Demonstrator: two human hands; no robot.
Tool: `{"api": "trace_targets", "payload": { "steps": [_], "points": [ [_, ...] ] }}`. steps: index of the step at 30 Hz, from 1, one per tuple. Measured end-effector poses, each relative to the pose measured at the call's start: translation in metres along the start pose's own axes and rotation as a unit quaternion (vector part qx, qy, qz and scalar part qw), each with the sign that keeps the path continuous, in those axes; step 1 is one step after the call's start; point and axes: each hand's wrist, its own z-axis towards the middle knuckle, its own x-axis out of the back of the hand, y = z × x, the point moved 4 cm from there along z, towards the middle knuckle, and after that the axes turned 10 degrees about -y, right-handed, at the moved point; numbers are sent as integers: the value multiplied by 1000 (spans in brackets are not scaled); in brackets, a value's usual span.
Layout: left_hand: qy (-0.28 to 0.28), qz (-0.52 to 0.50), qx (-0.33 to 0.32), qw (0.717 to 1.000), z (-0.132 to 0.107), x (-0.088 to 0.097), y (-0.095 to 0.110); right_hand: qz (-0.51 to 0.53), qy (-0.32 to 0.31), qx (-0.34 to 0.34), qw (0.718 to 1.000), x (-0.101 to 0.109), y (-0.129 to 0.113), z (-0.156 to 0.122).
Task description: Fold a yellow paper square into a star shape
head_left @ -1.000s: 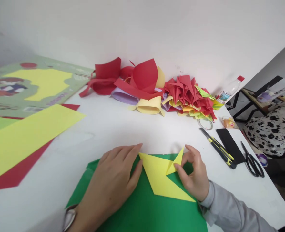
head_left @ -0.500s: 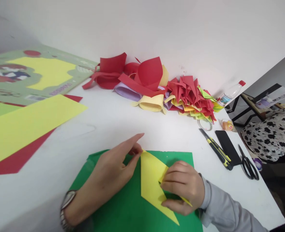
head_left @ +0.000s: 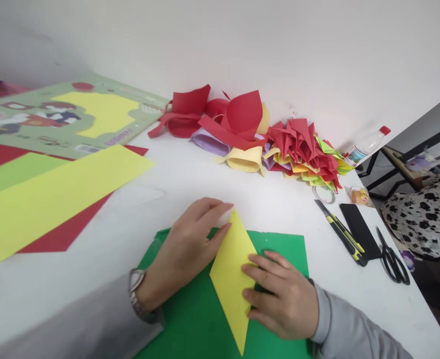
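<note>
A yellow paper [head_left: 231, 271], folded into a long kite shape, lies on a green sheet [head_left: 279, 244] at the table's front. My left hand [head_left: 188, 249] rests flat along the kite's upper left edge, fingers together and stretched toward its top point. My right hand [head_left: 281, 296] lies on the kite's right side, fingers stretched out and pressing the fold down. A watch [head_left: 135, 291] is on my left wrist.
Yellow, light green and red sheets [head_left: 55, 194] lie at the left, beside a printed green board [head_left: 70, 117]. Folded red and yellow paper shapes [head_left: 264, 139] are piled at the wall. At the right lie a tape roll [head_left: 323, 193], a utility knife [head_left: 343, 233], a black phone [head_left: 360, 230], scissors [head_left: 393, 259] and a bottle [head_left: 367, 144].
The right flap of the yellow paper has been folded over, turning it into a narrow kite. My right hand went from pinching the flap to pressing it flat. My left hand moved to the top edge.
</note>
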Motion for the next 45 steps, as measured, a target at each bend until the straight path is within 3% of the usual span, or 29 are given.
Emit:
{"api": "trace_targets", "payload": {
  "steps": [4, 7, 12, 18, 22, 27, 31, 34, 36, 38, 45],
  "points": [
    [-122, 70, -196, 970, -10, -14, 18, 27, 23, -7, 999, -2, 9, -5],
    [-192, 84, -251, 945, -18, -24, 20, 59, 30, 7, 998, 2, 17, -7],
    [-219, 115, -257, 934, -22, -28, 18, 64, 14, 5, 998, 10, 25, -5],
    [-222, 107, -242, 939, -23, -28, 21, -4, 74, 12, 997, 9, 20, -5],
    [-227, 75, -236, 942, -26, -25, 27, 79, 131, -92, 984, 12, 32, -7],
    [-230, 58, -238, 942, -28, -24, 39, 152, 177, -249, 940, 9, 43, -12],
    [-218, 91, -234, 943, -31, -29, 42, 154, 185, -307, 921, 9, 45, -17],
    [-210, 99, -230, 945, -33, -32, 42, 157, 145, -262, 941, 14, 50, -18],
    [-204, 98, -231, 946, -35, -33, 42, 180, 83, -165, 966, 16, 51, -15],
    [-198, 101, -235, 946, -36, -33, 42, 191, 57, -116, 973, 18, 55, -16],
    [-188, 105, -238, 947, -37, -34, 43, 150, 78, -120, 978, 19, 57, -22]
  ]
}}
